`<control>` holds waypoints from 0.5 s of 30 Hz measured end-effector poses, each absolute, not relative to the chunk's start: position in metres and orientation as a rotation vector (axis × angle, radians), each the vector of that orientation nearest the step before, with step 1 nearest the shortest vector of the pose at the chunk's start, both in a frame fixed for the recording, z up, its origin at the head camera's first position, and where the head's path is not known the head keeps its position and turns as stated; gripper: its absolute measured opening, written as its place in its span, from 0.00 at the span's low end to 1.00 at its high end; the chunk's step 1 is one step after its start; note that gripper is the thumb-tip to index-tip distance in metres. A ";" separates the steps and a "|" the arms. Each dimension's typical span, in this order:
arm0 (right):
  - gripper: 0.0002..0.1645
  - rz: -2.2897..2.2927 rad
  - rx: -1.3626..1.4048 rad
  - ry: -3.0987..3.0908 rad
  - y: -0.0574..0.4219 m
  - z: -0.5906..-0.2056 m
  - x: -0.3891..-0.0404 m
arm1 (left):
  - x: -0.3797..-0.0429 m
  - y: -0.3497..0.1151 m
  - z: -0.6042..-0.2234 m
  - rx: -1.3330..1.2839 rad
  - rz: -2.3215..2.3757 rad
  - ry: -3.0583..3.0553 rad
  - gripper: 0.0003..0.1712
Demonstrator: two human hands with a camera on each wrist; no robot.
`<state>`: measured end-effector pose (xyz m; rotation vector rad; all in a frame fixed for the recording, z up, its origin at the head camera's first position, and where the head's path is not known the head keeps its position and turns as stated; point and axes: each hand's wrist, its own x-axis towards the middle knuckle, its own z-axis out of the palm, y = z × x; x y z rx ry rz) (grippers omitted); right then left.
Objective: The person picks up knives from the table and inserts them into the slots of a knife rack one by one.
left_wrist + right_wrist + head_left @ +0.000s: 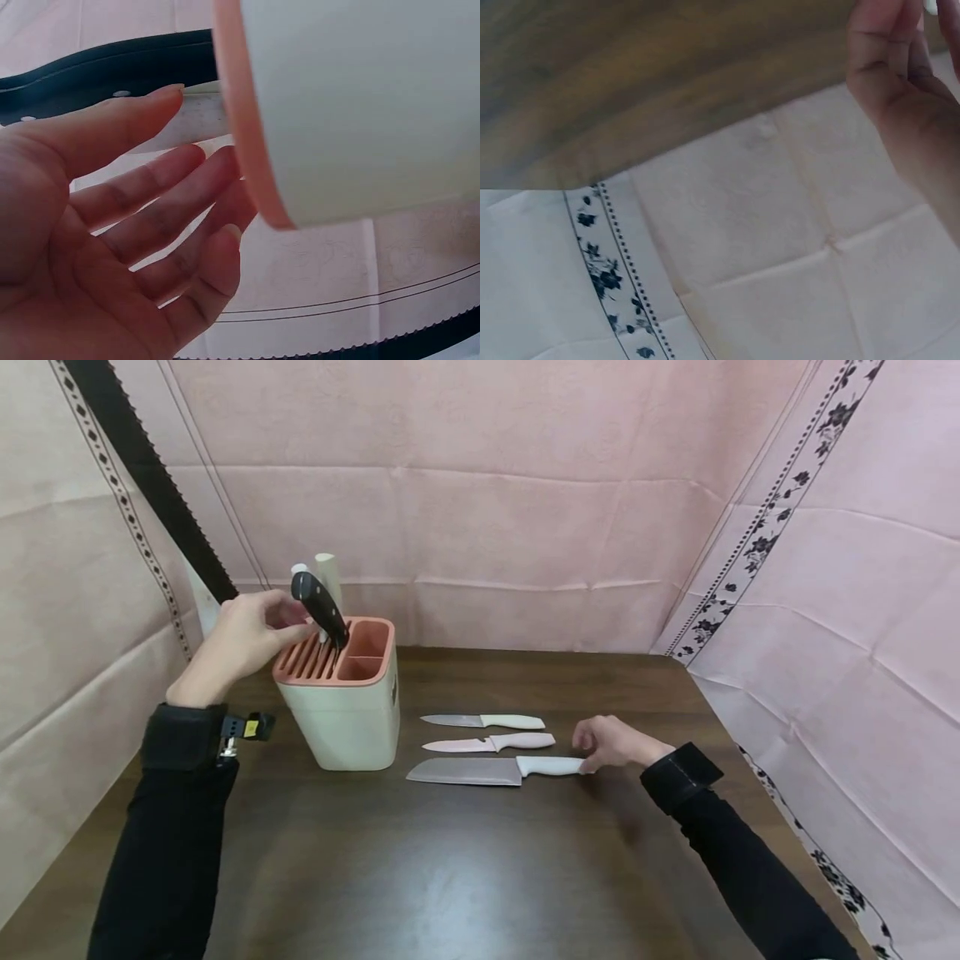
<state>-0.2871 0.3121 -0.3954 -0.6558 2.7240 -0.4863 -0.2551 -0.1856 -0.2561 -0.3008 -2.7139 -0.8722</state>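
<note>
My left hand point(258, 631) is at the slotted top of a pale green knife block point(348, 722) with a pink lid. Its fingers are loosely bent beside a black-handled knife point(321, 606) and a whitish handle point(184, 124), the thumb tip right at that handle in the left wrist view. My right hand point(615, 743) pinches the end of the white handle of a broad kitchen knife point(480, 770) lying flat on the table. In the right wrist view, a bit of white shows between the fingers point(881, 52) and thumb. The knife's blade points left, towards the block.
Two smaller knives, a white-handled paring knife point(480, 721) and a pinkish-handled one point(487, 742), lie parallel behind the broad knife. Another pale handle point(328, 578) stands up from the block. Cloth point(465, 527) hangs behind and beside the brown table point(450, 885).
</note>
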 end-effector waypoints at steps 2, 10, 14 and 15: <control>0.20 -0.474 -0.602 2.702 0.314 -0.403 -0.287 | -0.251 -0.186 -0.255 -0.299 -0.860 -2.737 0.20; 0.13 -0.609 -0.627 2.706 0.323 -0.422 -0.290 | -0.240 -0.179 -0.250 -0.359 -0.826 -2.802 0.20; 0.11 -0.728 -0.621 2.663 0.333 -0.422 -0.294 | -0.237 -0.175 -0.248 -0.387 -0.813 -2.813 0.19; 0.11 -0.781 -0.599 2.637 0.336 -0.421 -0.295 | -0.236 -0.174 -0.247 -0.398 -0.811 -2.818 0.19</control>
